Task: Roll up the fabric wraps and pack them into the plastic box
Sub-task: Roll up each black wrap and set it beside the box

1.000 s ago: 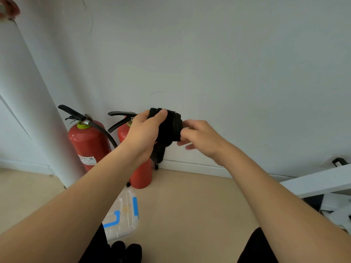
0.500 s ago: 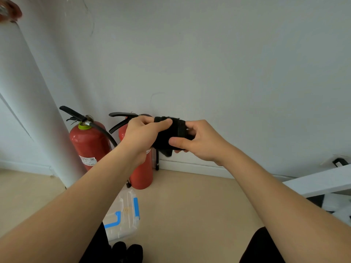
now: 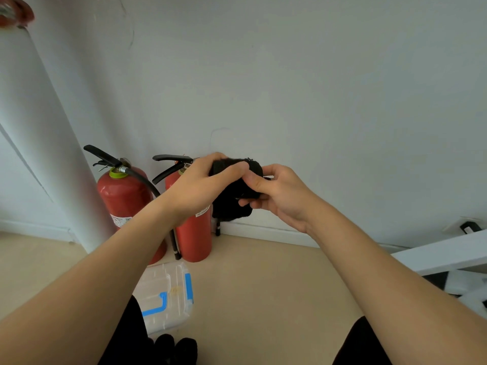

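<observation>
A black fabric wrap [image 3: 232, 204] is held up in front of the pale wall [image 3: 316, 88], just below the middle of the view, and it is gripped from both sides. At nine o'clock of the bundle, the left hand [image 3: 200, 185] is curled over its top, with the thumb pressed across the front. At three o'clock, the right hand [image 3: 279, 196] is closed on the other end, which is pinched between thumb and bent fingers. A loose tail of cloth is seen hanging at six o'clock.

Well down at seven o'clock of the wrap, the clear plastic box [image 3: 168, 293] with blue clasps is laid on the beige floor [image 3: 263, 299], partly hidden by the left forearm. Two red fire extinguishers [image 3: 123, 198] are stood against the wall at eight o'clock. Dark rounded shapes [image 3: 174, 349] are glimpsed at the bottom edge; what they are cannot be told.
</observation>
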A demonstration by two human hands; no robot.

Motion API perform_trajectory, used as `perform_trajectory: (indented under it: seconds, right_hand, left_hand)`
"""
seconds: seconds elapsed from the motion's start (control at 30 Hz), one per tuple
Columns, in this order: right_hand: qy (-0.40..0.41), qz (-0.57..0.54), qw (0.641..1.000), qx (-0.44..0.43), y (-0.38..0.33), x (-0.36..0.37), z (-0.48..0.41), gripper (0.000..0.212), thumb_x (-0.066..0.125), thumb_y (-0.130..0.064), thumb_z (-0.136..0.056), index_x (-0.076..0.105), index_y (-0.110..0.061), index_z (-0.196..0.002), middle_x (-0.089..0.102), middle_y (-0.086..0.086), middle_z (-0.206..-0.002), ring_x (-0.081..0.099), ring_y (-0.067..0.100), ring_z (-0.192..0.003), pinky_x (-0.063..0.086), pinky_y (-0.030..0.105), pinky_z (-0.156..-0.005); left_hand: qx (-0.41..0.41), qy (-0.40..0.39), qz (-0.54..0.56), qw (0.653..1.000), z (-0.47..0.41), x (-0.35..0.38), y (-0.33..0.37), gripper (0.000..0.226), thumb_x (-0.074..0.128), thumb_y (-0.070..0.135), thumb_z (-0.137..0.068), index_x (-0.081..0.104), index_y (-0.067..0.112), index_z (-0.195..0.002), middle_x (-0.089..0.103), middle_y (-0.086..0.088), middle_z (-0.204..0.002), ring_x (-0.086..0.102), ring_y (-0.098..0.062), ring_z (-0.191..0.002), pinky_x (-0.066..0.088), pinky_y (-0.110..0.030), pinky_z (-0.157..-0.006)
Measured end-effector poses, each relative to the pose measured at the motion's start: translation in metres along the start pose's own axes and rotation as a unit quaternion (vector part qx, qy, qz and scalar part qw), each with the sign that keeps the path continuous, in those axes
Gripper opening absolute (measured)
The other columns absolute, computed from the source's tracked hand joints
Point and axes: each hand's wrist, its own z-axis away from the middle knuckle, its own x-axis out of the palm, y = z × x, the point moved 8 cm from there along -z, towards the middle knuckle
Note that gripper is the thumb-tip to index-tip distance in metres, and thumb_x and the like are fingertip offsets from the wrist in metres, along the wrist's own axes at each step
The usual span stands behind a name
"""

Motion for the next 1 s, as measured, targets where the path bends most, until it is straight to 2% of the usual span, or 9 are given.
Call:
perform_trajectory:
  seconds: [0.07, 0.2, 0.3, 0.4, 0.5, 0.63, 0.73, 0.87, 1.0]
  right_hand:
    - [0.006, -0.009, 1.0, 0.006, 0.0, 0.001, 0.0, 0.069, 0.081, -0.048, -0.085, 0.052, -0.005, -0.131, 0.083, 0.015, -0.1, 0.081, 0.03, -0.084, 0.062, 0.033, -0.073]
    - [0.088, 0.168, 0.981, -0.027, -0.011, -0.006, 0.001, 0.045, 0.053, -0.065, -0.107, 0.055, -0.02, -0.116, 0.081, 0.01, -0.078, 0.077, 0.026, -0.063, 0.054, 0.028, -0.054]
    - [0.178, 0.347, 0.914, -0.107, -0.029, -0.019, 0.006, 0.013, 0.045, -0.031, -0.113, 0.056, -0.024, -0.115, 0.075, 0.007, -0.091, 0.075, 0.023, -0.071, 0.057, 0.033, -0.059]
    - [0.107, 0.517, 0.833, -0.168, -0.031, -0.009, 0.011, 0.069, 0.064, -0.002, -0.091, 0.035, -0.035, -0.144, 0.038, -0.001, -0.139, 0.06, 0.024, -0.114, 0.06, 0.047, -0.088]
    - [0.048, 0.556, 0.795, -0.239, -0.032, 0.01, 0.016, 0.084, 0.083, -0.014, -0.085, 0.034, -0.04, -0.148, 0.022, -0.003, -0.147, 0.044, 0.028, -0.131, 0.059, 0.045, -0.095]
    - [0.119, 0.527, 0.781, -0.312, -0.046, 0.003, 0.021, 0.051, 0.082, -0.01, -0.091, 0.065, -0.037, -0.131, 0.036, 0.002, -0.149, 0.04, 0.028, -0.139, 0.045, 0.043, -0.112]
    - [0.1, 0.486, 0.787, -0.366, -0.054, 0.004, 0.025, 0.022, 0.081, -0.016, -0.098, 0.082, -0.02, -0.119, 0.066, 0.003, -0.132, 0.059, 0.023, -0.124, 0.05, 0.041, -0.105]
    - [0.067, 0.468, 0.811, -0.344, -0.053, 0.008, 0.023, 0.019, 0.077, -0.027, -0.101, 0.083, -0.021, -0.118, 0.076, -0.002, -0.102, 0.065, 0.011, -0.092, 0.052, 0.03, -0.084]
    - [0.112, 0.44, 0.847, -0.278, -0.05, -0.005, 0.018, 0.018, 0.075, -0.031, -0.102, 0.084, -0.017, -0.107, 0.081, -0.001, -0.095, 0.073, 0.02, -0.091, 0.054, 0.034, -0.08]
  left_hand:
    - [0.016, -0.013, -0.01, 1.0, 0.003, -0.001, 0.003, 0.048, 0.079, 0.06, -0.091, 0.069, 0.019, -0.115, 0.076, 0.009, -0.089, 0.075, -0.005, -0.083, 0.058, -0.02, -0.071]
    - [0.009, -0.003, 0.021, 1.0, 0.004, -0.001, 0.001, 0.056, 0.084, 0.056, -0.086, 0.063, 0.019, -0.122, 0.077, 0.002, -0.1, 0.076, -0.01, -0.091, 0.059, -0.029, -0.077]
    - [-0.01, 0.034, 0.045, 0.998, 0.003, -0.003, -0.003, 0.051, 0.086, 0.048, -0.089, 0.06, 0.021, -0.123, 0.076, -0.002, -0.112, 0.078, -0.014, -0.1, 0.064, -0.034, -0.084]
    - [-0.048, 0.054, 0.128, 0.989, 0.0, -0.003, -0.011, 0.049, 0.086, 0.04, -0.091, 0.059, 0.018, -0.126, 0.076, -0.006, -0.118, 0.08, -0.02, -0.102, 0.066, -0.045, -0.092]
    - [-0.074, 0.071, 0.214, 0.971, -0.004, -0.003, -0.018, 0.05, 0.086, 0.033, -0.092, 0.058, 0.015, -0.129, 0.077, -0.011, -0.119, 0.082, -0.024, -0.099, 0.067, -0.05, -0.089]
    - [-0.109, 0.077, 0.262, 0.956, -0.007, -0.001, -0.028, 0.041, 0.084, 0.027, -0.095, 0.062, 0.019, -0.129, 0.077, -0.013, -0.118, 0.082, -0.028, -0.097, 0.068, -0.045, -0.076]
    - [-0.113, 0.057, 0.267, 0.955, -0.008, 0.004, -0.03, 0.03, 0.079, 0.023, -0.096, 0.07, 0.023, -0.125, 0.076, -0.017, -0.107, 0.074, -0.026, -0.073, 0.062, -0.037, -0.06]
    - [-0.127, 0.028, 0.257, 0.958, -0.01, 0.013, -0.034, 0.018, 0.07, 0.023, -0.1, 0.079, 0.026, -0.115, 0.079, -0.011, -0.094, 0.068, -0.026, -0.066, 0.058, -0.036, -0.058]
    - [-0.135, -0.006, 0.281, 0.95, -0.009, 0.023, -0.033, 0.028, 0.06, 0.015, -0.098, 0.079, 0.02, -0.118, 0.079, -0.014, -0.096, 0.071, -0.027, -0.07, 0.057, -0.036, -0.059]
